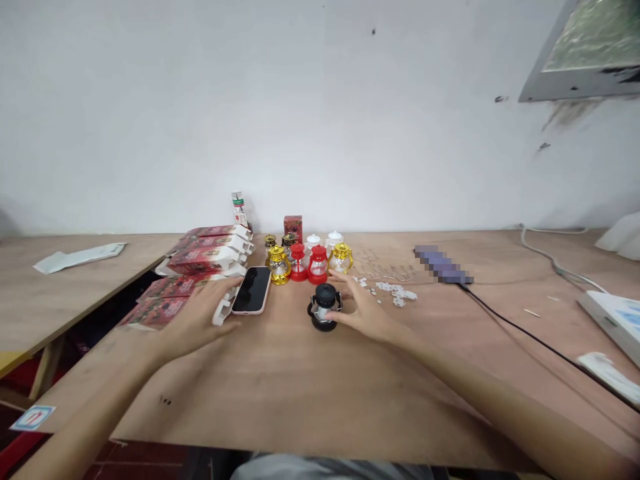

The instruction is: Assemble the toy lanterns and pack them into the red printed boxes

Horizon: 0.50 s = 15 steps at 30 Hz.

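A small black toy lantern (325, 308) stands upright on the wooden table (280, 393) in front of me. My right hand (364, 310) is at its right side, thumb across the clear body and the other fingers behind; the index finger sticks out past the cap. My left hand (203, 317) reaches over the red printed boxes (163, 303), fingers and thumb apart around a white box flap (223, 308). Whether it touches the flap is unclear. A phone (251, 291) lies face up beside the left fingertips.
Red lanterns (318, 265), gold lanterns (279, 265) and white lanterns (334, 239) stand behind. Thin wire pieces (385, 270) and white plastic bits (397, 292) lie to their right. A black cable (520, 340) crosses the right side; a bottle (239, 210) stands by the wall.
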### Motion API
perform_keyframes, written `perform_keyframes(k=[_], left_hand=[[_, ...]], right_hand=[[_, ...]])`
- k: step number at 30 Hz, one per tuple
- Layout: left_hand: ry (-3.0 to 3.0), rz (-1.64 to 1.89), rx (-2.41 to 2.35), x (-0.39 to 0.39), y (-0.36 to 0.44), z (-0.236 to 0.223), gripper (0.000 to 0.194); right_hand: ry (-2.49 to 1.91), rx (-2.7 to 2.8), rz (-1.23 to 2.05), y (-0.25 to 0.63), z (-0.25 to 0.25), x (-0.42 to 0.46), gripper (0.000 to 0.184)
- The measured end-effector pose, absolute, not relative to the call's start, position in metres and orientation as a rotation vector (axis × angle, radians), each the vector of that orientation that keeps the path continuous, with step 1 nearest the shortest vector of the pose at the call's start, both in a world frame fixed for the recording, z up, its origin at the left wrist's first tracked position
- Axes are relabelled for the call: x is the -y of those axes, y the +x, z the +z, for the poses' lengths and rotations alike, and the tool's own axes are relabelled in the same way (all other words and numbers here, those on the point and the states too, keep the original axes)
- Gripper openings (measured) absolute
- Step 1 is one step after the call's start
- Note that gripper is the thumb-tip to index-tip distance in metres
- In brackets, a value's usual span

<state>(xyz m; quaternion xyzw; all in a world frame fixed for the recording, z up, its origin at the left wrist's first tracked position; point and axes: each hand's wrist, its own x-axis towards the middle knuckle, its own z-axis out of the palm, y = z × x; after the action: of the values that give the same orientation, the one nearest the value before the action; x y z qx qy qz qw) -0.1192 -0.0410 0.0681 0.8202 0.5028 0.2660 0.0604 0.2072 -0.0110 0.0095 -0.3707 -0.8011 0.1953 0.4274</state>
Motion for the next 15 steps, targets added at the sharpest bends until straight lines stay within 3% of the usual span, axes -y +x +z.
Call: perform_keyframes(k=[4,8,15], left_hand=[[2.595,0.42,-1.834,0.044,-0.164,0.071,0.066],[2.627,-0.027,-1.95,0.047,-0.174,0.064,0.061],[2.821,0.039,-1.947,0.051,-0.171,0.061,0.04]], right_hand=[[-1.021,1.882,0.382,0.208,0.011,0.006,0.042],[-1.037,1.852,0.23,0.212,0.012,0.003,0.029],[-1.029,1.833,0.104,0.221,0.0,-0.006,0.025]])
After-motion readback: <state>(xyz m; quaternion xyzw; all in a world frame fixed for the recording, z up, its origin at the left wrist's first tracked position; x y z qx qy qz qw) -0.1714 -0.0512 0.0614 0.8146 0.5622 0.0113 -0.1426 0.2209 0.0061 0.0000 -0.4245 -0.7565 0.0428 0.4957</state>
